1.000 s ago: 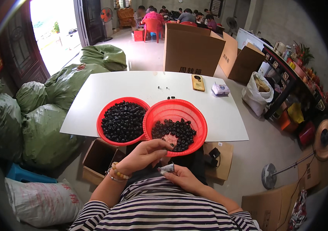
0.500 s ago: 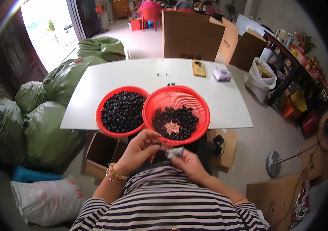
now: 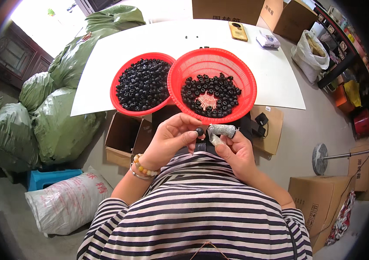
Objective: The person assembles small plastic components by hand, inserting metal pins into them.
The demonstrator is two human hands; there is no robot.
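Black round pieces (image 3: 143, 84) lie in two red baskets (image 3: 212, 64) just beyond the left hand (image 3: 169, 141), which was over the right basket's rim a second ago and is now nearer the body. I cannot tell whether the curled right hand (image 3: 239, 157) grips anything. One piece (image 3: 200, 131), pinched by the left, sits between both, suggesting piece-by-piece handling.
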